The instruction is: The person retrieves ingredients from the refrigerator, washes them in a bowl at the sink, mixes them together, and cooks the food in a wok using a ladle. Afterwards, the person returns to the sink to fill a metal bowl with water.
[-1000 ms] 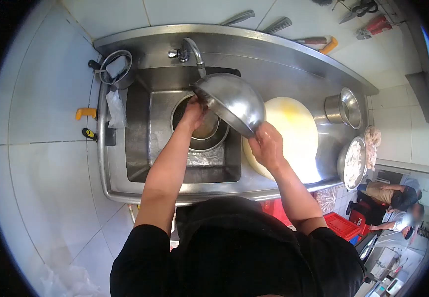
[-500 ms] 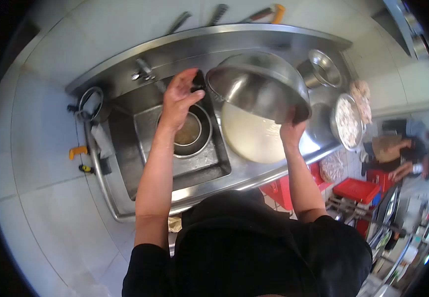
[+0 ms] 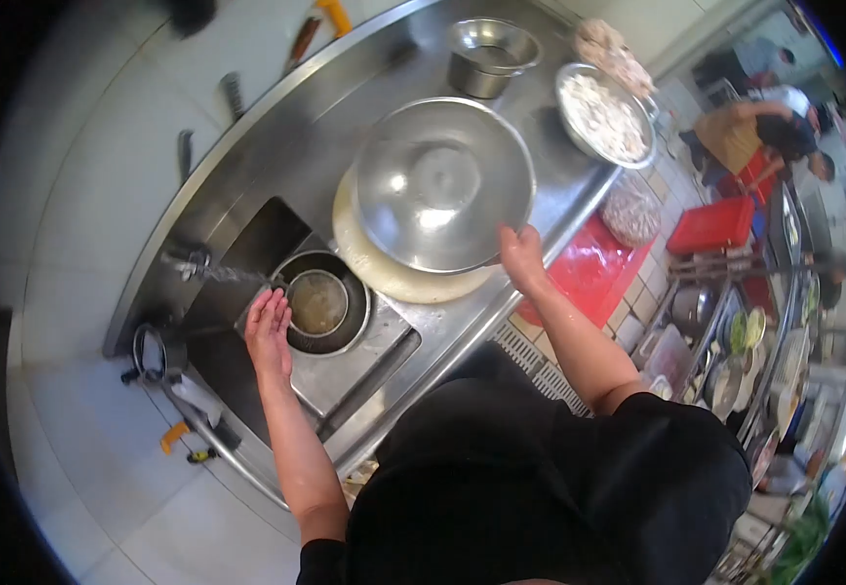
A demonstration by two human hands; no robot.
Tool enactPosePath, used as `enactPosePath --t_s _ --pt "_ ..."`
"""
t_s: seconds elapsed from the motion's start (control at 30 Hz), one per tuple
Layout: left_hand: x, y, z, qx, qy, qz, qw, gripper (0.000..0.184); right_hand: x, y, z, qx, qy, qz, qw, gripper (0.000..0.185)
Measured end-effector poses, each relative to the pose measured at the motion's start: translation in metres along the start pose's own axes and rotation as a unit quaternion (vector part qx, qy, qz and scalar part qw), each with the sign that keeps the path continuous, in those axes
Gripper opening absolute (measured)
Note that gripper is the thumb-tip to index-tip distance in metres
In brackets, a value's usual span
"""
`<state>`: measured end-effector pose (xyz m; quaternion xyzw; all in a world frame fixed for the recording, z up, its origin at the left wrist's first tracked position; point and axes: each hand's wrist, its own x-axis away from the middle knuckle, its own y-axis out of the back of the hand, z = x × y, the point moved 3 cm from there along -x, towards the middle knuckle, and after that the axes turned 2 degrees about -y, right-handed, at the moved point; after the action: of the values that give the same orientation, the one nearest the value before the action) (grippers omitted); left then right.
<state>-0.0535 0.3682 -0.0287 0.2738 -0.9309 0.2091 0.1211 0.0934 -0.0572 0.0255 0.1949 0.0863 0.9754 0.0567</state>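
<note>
My right hand (image 3: pixel 522 257) grips the rim of a large steel mixing bowl (image 3: pixel 447 185), its hollow facing up. The bowl is over a pale round board (image 3: pixel 356 239) on the steel counter, covering much of it. My left hand (image 3: pixel 269 331) is open and holds nothing, fingers stretched out beside a pot in the sink. A smaller round vessel with cloudy brownish liquid (image 3: pixel 318 302) sits inside that larger dark pot (image 3: pixel 356 331). From the faucet (image 3: pixel 187 264) a stream of water runs towards the pot and my left fingertips.
A steel pot with a flared rim (image 3: pixel 491 58) and a bowl of pale pieces (image 3: pixel 602 115) stand on the counter. Knives (image 3: pixel 304 41) hang on the wall. Below right are a red surface (image 3: pixel 593 273) and a filled plastic bag (image 3: pixel 630 213). Other people (image 3: pixel 749 127) work farther off.
The bowl has gone from tilted, with both hands near it, to hollow side up over the board. My left hand has moved away from it to the sink. The view has turned.
</note>
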Motion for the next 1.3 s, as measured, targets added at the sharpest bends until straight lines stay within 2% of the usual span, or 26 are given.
enactPosePath --t_s 0.03,0.1,0.13,0.17,0.2,0.23,0.3,0.33,0.43,0.47,0.5,0.53,0.6,0.67,0.73,0.83,0.9,0.93,0.97,1.0,1.07,1.1,1.13,1.17,1.23,1.3 --pt "-0.002 -0.01 -0.001 -0.015 0.011 0.024 1.0 0.046 -0.005 0.001 -0.006 0.171 0.142 -0.06 0.973 0.035" --pt "-0.009 -0.037 0.006 -0.05 0.042 0.101 0.993 0.051 0.015 -0.003 0.0 0.133 0.263 -0.074 0.953 0.023" --pt "-0.007 -0.056 0.009 -0.101 0.02 0.162 0.981 0.052 0.022 -0.008 -0.002 0.15 0.266 -0.003 0.952 0.026" --pt "-0.014 -0.065 0.023 -0.072 0.037 0.156 0.984 0.052 0.017 -0.026 -0.011 -0.011 0.392 0.03 0.92 0.032" --pt "-0.022 -0.07 0.042 -0.045 0.056 0.146 0.987 0.052 0.044 -0.028 0.017 0.089 0.398 0.029 0.913 0.032" --pt "-0.03 -0.069 0.06 -0.053 0.07 0.183 0.979 0.052 0.06 -0.034 0.039 0.127 0.498 0.044 0.857 0.034" --pt "-0.048 -0.066 0.079 -0.338 -0.173 0.258 0.889 0.049 0.064 -0.055 0.035 0.113 0.519 -0.013 0.847 0.031" --pt "-0.037 -0.102 0.065 0.047 0.04 0.137 0.989 0.048 0.059 -0.062 0.025 0.118 0.442 -0.003 0.889 0.022" --pt "-0.03 -0.135 0.041 -0.011 -0.001 0.114 0.993 0.051 0.047 -0.054 0.002 0.115 0.273 -0.069 0.953 0.015" --pt "-0.029 -0.141 0.036 -0.061 -0.039 0.084 0.994 0.04 0.046 -0.052 -0.005 0.083 0.198 -0.084 0.973 0.016" --pt "-0.039 -0.144 0.034 -0.134 -0.086 0.111 0.981 0.031 0.033 -0.053 -0.022 0.117 0.176 -0.113 0.971 0.031" --pt "-0.047 -0.151 0.03 -0.204 -0.136 0.134 0.96 0.023 0.045 -0.039 -0.017 0.113 0.174 -0.131 0.969 0.031" --pt "-0.055 -0.157 0.035 -0.242 -0.087 0.099 0.961 0.014 0.069 -0.023 -0.021 -0.053 0.013 0.033 0.998 0.042" --pt "-0.06 -0.159 0.039 -0.242 -0.05 0.121 0.961 0.014 0.061 -0.007 -0.058 -0.121 0.055 0.029 0.991 0.051" --pt "-0.06 -0.16 0.042 -0.225 -0.01 0.095 0.97 0.015 0.069 0.03 -0.091 -0.124 -0.013 0.012 0.992 0.047" --pt "-0.036 -0.163 0.049 -0.209 0.026 0.076 0.975 0.018 0.092 0.117 -0.172 0.012 -0.017 -0.043 0.999 0.038" --pt "-0.024 -0.165 0.062 -0.172 0.051 0.088 0.98 0.032 0.115 0.186 -0.275 0.178 0.057 -0.173 0.967 0.036" --pt "-0.019 -0.165 0.068 -0.151 0.059 0.092 0.982 0.038 0.139 0.223 -0.332 0.183 0.022 -0.193 0.964 0.035" --pt "-0.013 -0.164 0.072 -0.147 0.057 0.073 0.985 0.044 0.16 0.259 -0.424 0.245 -0.15 -0.197 0.937 0.031" --pt "-0.004 -0.167 0.079 -0.137 0.055 0.052 0.988 0.05 0.193 0.288 -0.532 0.213 -0.259 -0.208 0.919 0.028" --pt "0.029 -0.18 0.087 -0.188 0.088 0.032 0.978 0.059 0.354 0.326 -0.499 -0.031 -0.387 -0.405 0.827 0.033" --pt "0.041 -0.186 0.097 -0.174 0.07 0.032 0.982 0.057 0.399 0.351 -0.515 0.026 -0.475 -0.355 0.804 0.035" --pt "0.05 -0.195 0.111 -0.158 0.052 0.031 0.986 0.056 0.44 0.362 -0.558 0.005 -0.509 -0.328 0.796 0.033" --pt "0.06 -0.212 0.123 -0.197 0.021 0.016 0.98 0.052 0.475 0.368 -0.554 -0.081 -0.542 -0.358 0.756 0.028" --pt "0.093 -0.257 0.146 -0.207 0.019 0.034 0.977 0.043 0.53 0.372 -0.565 -0.232 -0.496 -0.457 0.7 0.02" --pt "0.119 -0.306 0.171 -0.215 0.043 0.061 0.974 0.038 0.566 0.372 -0.567 -0.281 -0.468 -0.529 0.649 0.02"
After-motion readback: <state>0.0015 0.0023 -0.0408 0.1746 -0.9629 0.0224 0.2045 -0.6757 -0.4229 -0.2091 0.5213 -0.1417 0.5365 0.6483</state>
